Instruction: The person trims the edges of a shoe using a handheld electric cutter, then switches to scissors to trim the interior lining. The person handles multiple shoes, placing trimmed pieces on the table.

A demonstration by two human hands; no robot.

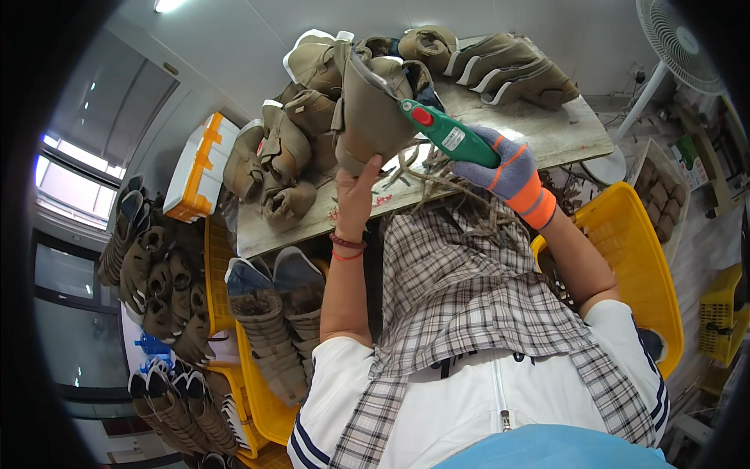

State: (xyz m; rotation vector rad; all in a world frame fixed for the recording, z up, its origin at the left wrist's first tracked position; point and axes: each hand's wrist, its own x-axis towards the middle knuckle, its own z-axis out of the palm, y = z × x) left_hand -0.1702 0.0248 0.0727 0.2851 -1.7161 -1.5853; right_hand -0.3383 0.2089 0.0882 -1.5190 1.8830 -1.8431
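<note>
My bare left hand (358,195) grips the lower end of a brown shoe upper (373,121) and holds it up over the work table (562,144). In my right hand (506,170), which wears a grey and orange glove, is a green hand-held cutter (453,137) with a red button. The cutter's tip meets the right edge of the upper, where a greyish rim runs toward the top. Whether the blade is cutting cannot be seen. Thin brown offcut strips (426,176) lie on the table below the cutter and hang over its front edge onto my checked apron (445,266).
Other brown uppers (277,148) crowd the table's left side; a row of them (512,70) lies at the back right. Yellow crates (637,266) flank me, the left one holding stacked uppers (269,336). A white fan (680,43) stands at the far right.
</note>
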